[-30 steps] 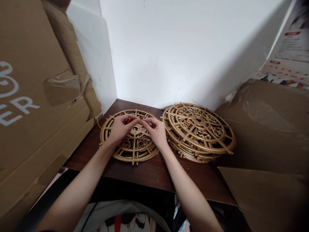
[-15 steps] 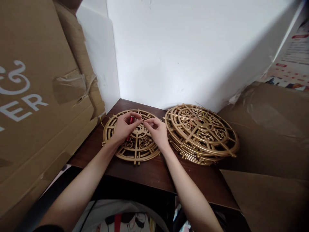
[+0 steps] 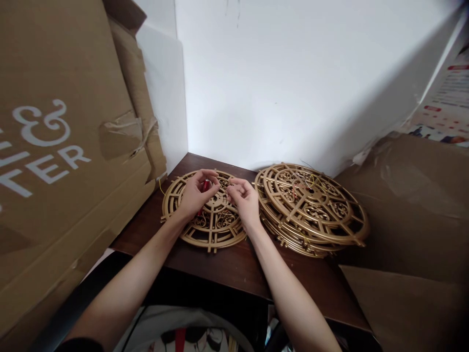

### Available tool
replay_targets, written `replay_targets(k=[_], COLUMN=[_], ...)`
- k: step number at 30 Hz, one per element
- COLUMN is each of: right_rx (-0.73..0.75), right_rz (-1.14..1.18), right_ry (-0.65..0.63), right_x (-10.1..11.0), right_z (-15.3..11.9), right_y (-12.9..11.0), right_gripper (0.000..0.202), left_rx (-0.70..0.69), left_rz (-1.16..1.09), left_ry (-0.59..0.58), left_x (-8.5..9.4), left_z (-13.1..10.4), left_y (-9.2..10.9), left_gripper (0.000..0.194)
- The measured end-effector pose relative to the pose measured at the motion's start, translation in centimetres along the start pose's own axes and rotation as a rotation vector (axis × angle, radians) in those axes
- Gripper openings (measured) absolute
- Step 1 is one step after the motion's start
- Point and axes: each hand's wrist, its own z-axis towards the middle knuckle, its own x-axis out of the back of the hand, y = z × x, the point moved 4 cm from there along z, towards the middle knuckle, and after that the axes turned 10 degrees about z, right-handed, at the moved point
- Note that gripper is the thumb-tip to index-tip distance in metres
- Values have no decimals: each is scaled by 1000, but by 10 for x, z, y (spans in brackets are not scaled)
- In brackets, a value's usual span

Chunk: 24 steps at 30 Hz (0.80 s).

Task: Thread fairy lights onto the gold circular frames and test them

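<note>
A gold-coloured round openwork disc [image 3: 210, 239] lies flat on the dark brown table, under both hands. My left hand [image 3: 194, 198] is over its left part, thumb and forefinger curved and a little apart. A slim red tool [image 3: 205, 186] shows in that gap and again below the hand; my other fingers seem curled around it, its kind hidden. My right hand [image 3: 245, 200] hovers over the disc's right part, thumb and fingertips pinched together. Whatever is in that pinch is too small to make out. A small gap separates the fingertips of the two hands.
A stack of similar gold discs [image 3: 315, 210] stands on the table [image 3: 234, 269] to the right, thin wires on top. Large cardboard boxes flank the table, one on the left [image 3: 73, 195] and one on the right [image 3: 414, 205]. A white wall [image 3: 256, 88] rises behind.
My hands have drawn apart; their fingertips met over the disc before. My left thumb and forefinger have opened slightly. The whole view has shifted a little.
</note>
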Motion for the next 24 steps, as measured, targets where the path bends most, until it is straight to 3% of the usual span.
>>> replay_targets(k=[6, 20, 24], right_rx=[-36, 1, 7], right_rz=[-109, -73, -63], right_ry=[-72, 45, 68], right_x=[-4, 4, 5], right_z=[-1, 0, -1], right_y=[2, -2, -4], right_gripper=[30, 31, 30], left_rx=[-53, -84, -12], left_rz=[13, 46, -64], left_ry=[5, 36, -64], left_x=[-1, 2, -3], left_z=[0, 1, -3], left_y=[3, 3, 4], left_gripper=[29, 27, 31])
